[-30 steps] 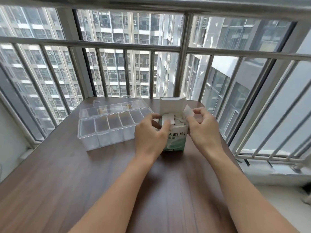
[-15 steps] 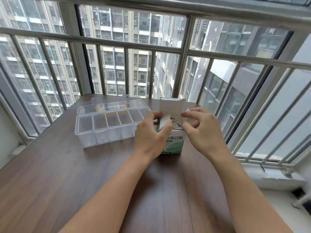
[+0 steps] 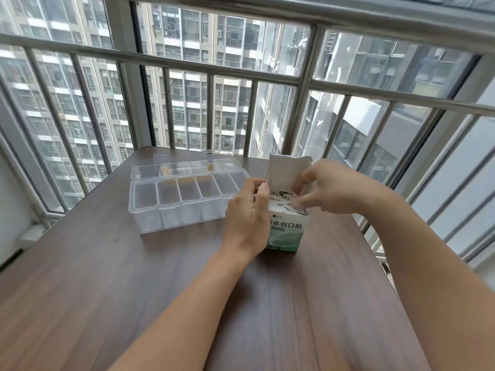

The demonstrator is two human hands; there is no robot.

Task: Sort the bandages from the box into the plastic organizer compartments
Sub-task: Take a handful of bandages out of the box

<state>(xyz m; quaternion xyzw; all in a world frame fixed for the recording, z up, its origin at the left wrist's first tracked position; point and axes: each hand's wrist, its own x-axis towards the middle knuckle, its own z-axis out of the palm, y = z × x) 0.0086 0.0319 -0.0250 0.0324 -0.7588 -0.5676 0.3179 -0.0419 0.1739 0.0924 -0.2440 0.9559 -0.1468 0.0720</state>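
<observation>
A white and green bandage box (image 3: pixel 286 232) stands upright on the brown table, its top flap (image 3: pixel 288 171) raised. Several wrapped bandages (image 3: pixel 282 200) show in its open top. My left hand (image 3: pixel 249 218) grips the box's left side, thumb at the rim. My right hand (image 3: pixel 332 190) reaches over the opening, fingertips down among the bandages; whether they pinch one is blurred. The clear plastic organizer (image 3: pixel 184 195) sits to the left of the box, lid open toward the window, with a row of several compartments.
The wooden table (image 3: pixel 134 290) runs toward me. Metal window bars (image 3: pixel 300 108) and glass close off the far and right sides just behind the organizer and box. A few yellowish items lie in the organizer's rear section (image 3: pixel 166 171).
The box's top flaps have been folded open and the bandages are exposed. My right hand has dropped from the flap into the opening. The left hand still holds the box.
</observation>
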